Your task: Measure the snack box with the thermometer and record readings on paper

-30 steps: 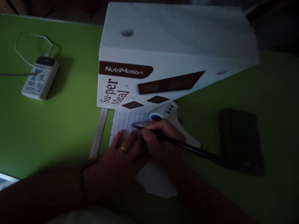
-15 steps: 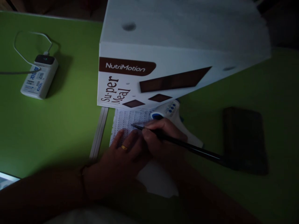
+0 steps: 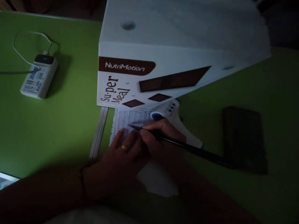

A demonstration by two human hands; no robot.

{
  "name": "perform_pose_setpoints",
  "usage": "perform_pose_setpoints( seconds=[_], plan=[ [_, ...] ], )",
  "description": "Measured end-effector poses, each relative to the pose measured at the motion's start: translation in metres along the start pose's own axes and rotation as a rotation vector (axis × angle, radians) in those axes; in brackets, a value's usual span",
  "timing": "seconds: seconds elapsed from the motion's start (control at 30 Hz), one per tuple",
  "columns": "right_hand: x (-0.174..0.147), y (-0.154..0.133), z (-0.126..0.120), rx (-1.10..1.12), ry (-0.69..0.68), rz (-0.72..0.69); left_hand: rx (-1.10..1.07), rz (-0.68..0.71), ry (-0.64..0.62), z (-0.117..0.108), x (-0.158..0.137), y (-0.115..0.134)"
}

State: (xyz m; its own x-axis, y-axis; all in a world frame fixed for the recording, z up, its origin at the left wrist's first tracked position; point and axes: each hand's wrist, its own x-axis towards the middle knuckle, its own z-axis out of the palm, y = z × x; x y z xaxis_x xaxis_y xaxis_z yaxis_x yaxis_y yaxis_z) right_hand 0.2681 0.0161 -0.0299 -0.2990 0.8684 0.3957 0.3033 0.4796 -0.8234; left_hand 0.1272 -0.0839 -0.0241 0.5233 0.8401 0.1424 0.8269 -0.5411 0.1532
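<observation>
In the dim head view, my right hand (image 3: 163, 137) is closed round a long, slim black pen (image 3: 196, 151). Its pointed tip is over a sheet of paper (image 3: 126, 118) covered in small rows of dark writing. Whether the tip touches the sheet, I cannot tell. Flat on the lower part of the paper rests my left hand (image 3: 126, 158), fingers stretched out, with a gold ring on one finger. My right hand partly overlaps it. Just beyond my right hand lies a white and blue gun-shaped thermometer (image 3: 171, 109), partly hidden by that hand.
A large white box (image 3: 182, 53) with brown print stands behind the paper. To the left are a white power bank (image 3: 39, 77) with a cable and a thin metal strip (image 3: 99, 133). A dark flat case (image 3: 245, 140) lies right on the green table (image 3: 70, 124). A lit screen corner (image 3: 8, 180) shows lower left.
My right hand and the pen tip have shifted slightly left along the paper. My left hand stays in place.
</observation>
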Motion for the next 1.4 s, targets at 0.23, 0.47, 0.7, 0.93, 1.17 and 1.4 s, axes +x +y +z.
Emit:
perform_pose_setpoints(
  seconds=[0.23, 0.47, 0.7, 0.93, 1.17, 1.4],
  plan=[
    [0.0010, -0.0016, 0.0000, -0.044, -0.032, -0.002, 0.005, 0.024, 0.009, -0.0021, -0.0009, -0.0014],
    [0.0018, -0.0008, 0.0010, -0.017, -0.014, -0.043, -0.013, 0.013, 0.007, -0.0061, 0.0006, -0.0016],
    [0.0013, -0.0014, 0.0002, -0.019, -0.008, -0.017, -0.011, 0.013, 0.008, -0.0018, 0.0002, -0.0013],
    [0.0010, 0.0023, -0.0006, -0.032, -0.008, -0.033, -0.023, 0.010, -0.024, -0.0058, 0.0004, -0.0018],
    [0.0020, 0.0002, -0.0003, 0.012, -0.006, -0.040, 0.039, 0.006, 0.035, -0.0059, 0.0003, -0.0025],
    [0.0018, 0.0003, -0.0014, 0.032, -0.036, -0.020, 0.029, 0.001, 0.042, -0.0020, 0.0003, -0.0008]
  ],
)
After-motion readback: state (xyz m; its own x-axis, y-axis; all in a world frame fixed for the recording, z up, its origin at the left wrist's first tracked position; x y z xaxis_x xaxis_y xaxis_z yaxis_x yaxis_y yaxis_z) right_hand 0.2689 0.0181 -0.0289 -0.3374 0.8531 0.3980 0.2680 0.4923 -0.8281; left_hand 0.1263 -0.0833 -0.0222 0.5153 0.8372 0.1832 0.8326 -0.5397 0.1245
